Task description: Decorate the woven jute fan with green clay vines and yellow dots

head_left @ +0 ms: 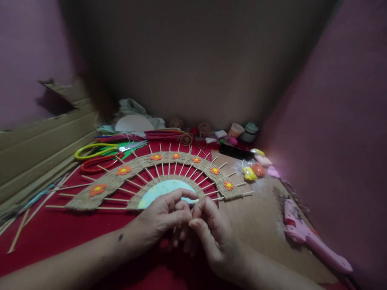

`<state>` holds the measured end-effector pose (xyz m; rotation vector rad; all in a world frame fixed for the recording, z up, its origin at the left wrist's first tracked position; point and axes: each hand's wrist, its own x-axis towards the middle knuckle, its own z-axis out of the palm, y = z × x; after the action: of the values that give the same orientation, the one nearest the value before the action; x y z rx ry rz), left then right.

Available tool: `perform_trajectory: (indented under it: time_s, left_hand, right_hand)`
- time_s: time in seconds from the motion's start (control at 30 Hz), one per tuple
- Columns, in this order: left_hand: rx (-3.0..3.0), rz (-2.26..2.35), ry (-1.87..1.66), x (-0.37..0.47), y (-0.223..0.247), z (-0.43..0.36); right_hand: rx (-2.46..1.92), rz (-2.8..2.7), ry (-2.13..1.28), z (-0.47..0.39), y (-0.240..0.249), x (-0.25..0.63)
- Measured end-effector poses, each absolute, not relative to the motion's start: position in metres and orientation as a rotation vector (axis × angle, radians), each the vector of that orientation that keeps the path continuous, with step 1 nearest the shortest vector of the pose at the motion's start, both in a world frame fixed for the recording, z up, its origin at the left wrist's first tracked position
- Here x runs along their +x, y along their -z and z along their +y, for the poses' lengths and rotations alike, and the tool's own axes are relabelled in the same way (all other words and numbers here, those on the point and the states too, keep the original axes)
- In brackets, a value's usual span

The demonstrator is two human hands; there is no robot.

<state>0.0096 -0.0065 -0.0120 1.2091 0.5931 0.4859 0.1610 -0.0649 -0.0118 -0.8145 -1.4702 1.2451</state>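
My left hand (166,217) and my right hand (213,229) meet at the fingertips just in front of a woven half-round fan (110,183). Both hands have their fingers bent and pressed together; whatever lies between them is too small or hidden to name. Thin sticks radiate through the fan's two twine bands, and orange flowers (123,170) with yellow centres dot the outer band. A pale blue-green half disc (165,188) fills the fan's middle, its lower right part covered by my hands.
Red-handled and yellow-handled scissors (96,151) lie behind the fan at left. A pink glue gun (314,241) rests at right by a brown board (254,229). Clay packets (254,171), cups (236,130) and twine sit farther back. Cardboard (39,149) stands at left.
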Motion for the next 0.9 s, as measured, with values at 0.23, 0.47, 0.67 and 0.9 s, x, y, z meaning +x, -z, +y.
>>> perform_trajectory:
  time_s: [0.23,0.47,0.67,0.9]
  left_hand:
    - [1.091,0.543,-0.513,0.008,0.009,-0.003]
    - [1.146,0.538,-0.608,0.002,0.011,0.007]
    - [1.305,0.672,-0.624,-0.003,0.008,0.006]
    - [1.362,0.687,-0.594,-0.005,0.007,0.004]
  right_hand:
    - [-0.766,-1.744,-0.850,-0.068,0.015,0.167]
    - [-0.782,-1.873,-0.490,-0.063,0.013,0.166]
    - [-0.842,-1.944,-0.303,-0.064,0.012,0.165]
    - [-0.732,-2.078,-0.235,-0.065,0.012,0.164]
